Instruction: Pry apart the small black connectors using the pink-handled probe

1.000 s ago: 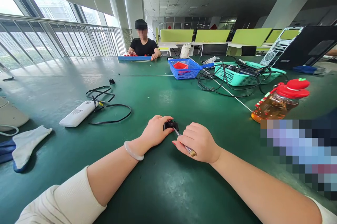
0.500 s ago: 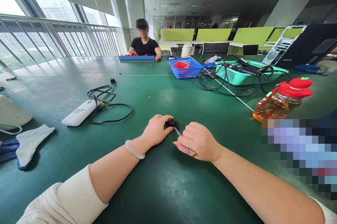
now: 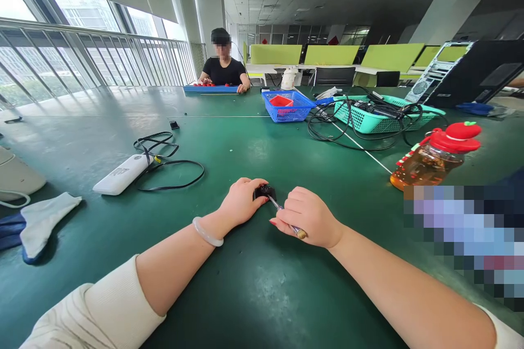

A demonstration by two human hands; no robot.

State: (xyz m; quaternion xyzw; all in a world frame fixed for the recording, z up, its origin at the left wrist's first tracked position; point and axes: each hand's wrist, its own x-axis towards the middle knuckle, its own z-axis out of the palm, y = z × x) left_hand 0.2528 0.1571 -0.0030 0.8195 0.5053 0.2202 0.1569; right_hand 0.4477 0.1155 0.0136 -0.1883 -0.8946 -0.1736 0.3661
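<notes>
Near the middle of the green table [image 3: 196, 294], my left hand [image 3: 242, 202] is closed around the left side of a small black part [image 3: 267, 191], pressing it to the tabletop. Its exact kind is too small to make out. My right hand [image 3: 309, 217] is wrapped round the handle of a screwdriver [image 3: 274, 202]. The screwdriver slants up toward me, and its metal tip meets the near side of the black part. The handle's yellowish end [image 3: 302, 234] sticks out below my fingers.
A white power bank [image 3: 123, 174] with a black cable lies left, beyond a glove [image 3: 47, 226]. A red-lidded bottle [image 3: 436, 158] stands right. Behind are a blue basket [image 3: 289, 114], a teal basket [image 3: 364, 124] with cables, and a person [image 3: 223, 70] at a blue tray [image 3: 213, 89].
My right hand has turned very slightly around the screwdriver, its tip staying at the black part. My left hand keeps its hold. The whole view has shifted a little.
</notes>
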